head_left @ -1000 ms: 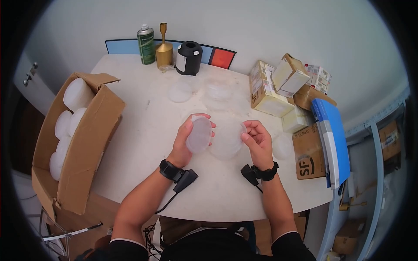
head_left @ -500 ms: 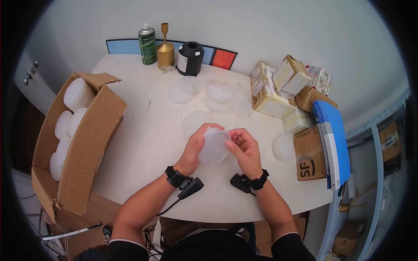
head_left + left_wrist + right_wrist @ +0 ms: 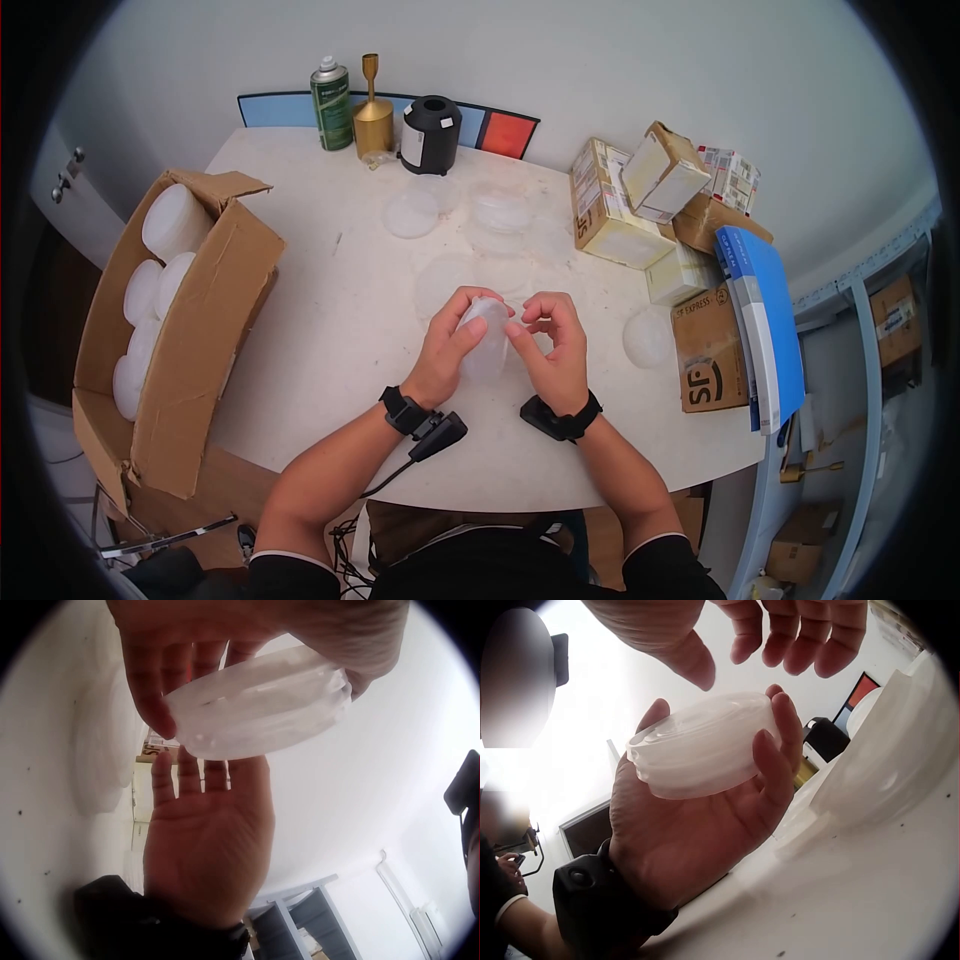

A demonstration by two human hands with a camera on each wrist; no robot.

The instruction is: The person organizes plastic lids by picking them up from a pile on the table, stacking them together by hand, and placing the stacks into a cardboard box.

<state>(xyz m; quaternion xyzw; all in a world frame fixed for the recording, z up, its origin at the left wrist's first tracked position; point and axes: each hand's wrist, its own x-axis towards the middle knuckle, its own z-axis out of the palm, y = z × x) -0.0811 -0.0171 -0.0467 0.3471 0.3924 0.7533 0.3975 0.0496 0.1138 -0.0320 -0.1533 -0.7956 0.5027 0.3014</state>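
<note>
Above the table's middle, the left hand (image 3: 440,350) holds a round, translucent plastic piece (image 3: 487,340), tilted nearly edge-on in the head view. The right wrist view shows the left hand's (image 3: 697,836) fingers and thumb around the rim of this shallow, ridged piece (image 3: 709,750); whether it is one piece or several nested cannot be told. Just over it is the right hand (image 3: 787,630), fingers loosely bent and a gap beneath the fingertips. From the left wrist, the right hand (image 3: 214,844) appears palm toward the camera, beyond the held piece (image 3: 259,709).
Other clear round pieces (image 3: 411,214) lie farther back on the white table (image 3: 330,330), one at the right (image 3: 648,336). An open carton (image 3: 205,350) with white round containers stands left. Small boxes (image 3: 620,225) and a blue folder (image 3: 765,310) are right; a green can (image 3: 332,108) stands behind.
The hands have come together from farther apart, the held piece moving slightly right and down. It has turned more edge-on, and the right hand has come off its rim.
</note>
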